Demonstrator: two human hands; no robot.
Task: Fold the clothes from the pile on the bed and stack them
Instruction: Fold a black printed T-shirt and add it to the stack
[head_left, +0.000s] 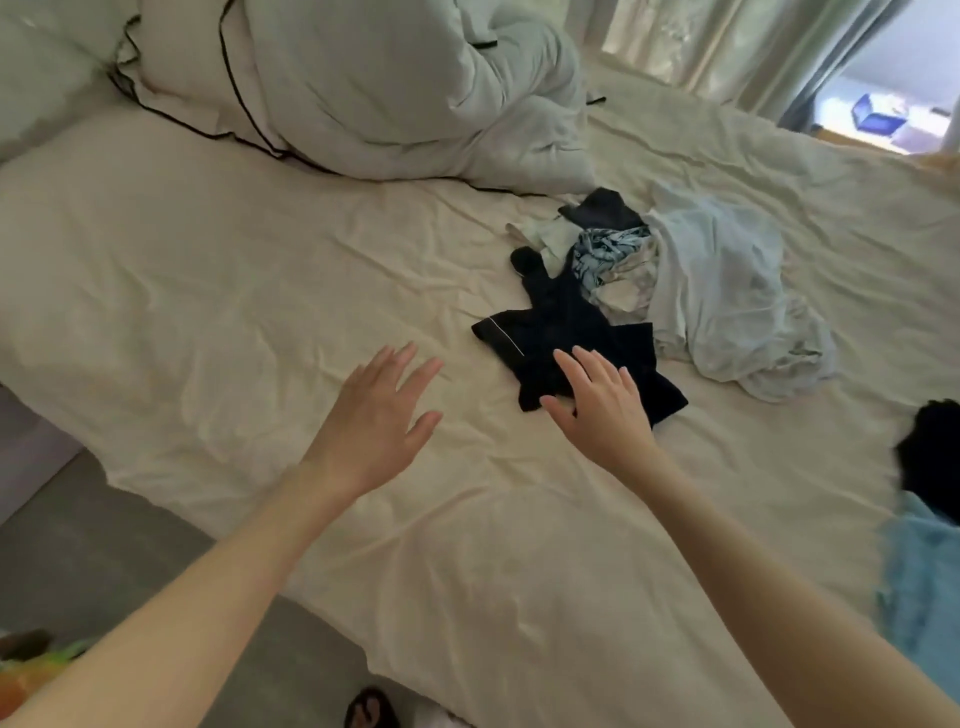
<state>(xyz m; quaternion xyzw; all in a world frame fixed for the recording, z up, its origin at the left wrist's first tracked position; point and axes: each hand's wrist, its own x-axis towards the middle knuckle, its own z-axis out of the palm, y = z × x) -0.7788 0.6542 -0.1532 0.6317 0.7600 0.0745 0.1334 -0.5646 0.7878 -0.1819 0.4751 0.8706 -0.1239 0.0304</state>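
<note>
A pile of clothes (675, 280) lies on the cream bed sheet (260, 291), with a pale blue garment (727, 301), a patterned blue piece (605, 249) and dark items. A dark navy garment (561, 332) with thin white piping spreads out from the pile's near side. My right hand (597, 405) is over its near edge, fingers straight and spread; whether it touches the cloth is unclear. My left hand (379, 415) is open over the bare sheet to the left, holding nothing.
A bunched white duvet with black trim (374, 88) and pillows fill the head of the bed. At the right edge lie a black item (930, 452) and a light blue cloth (919, 587). Grey floor (78, 545) lies left; curtains and a window stand behind.
</note>
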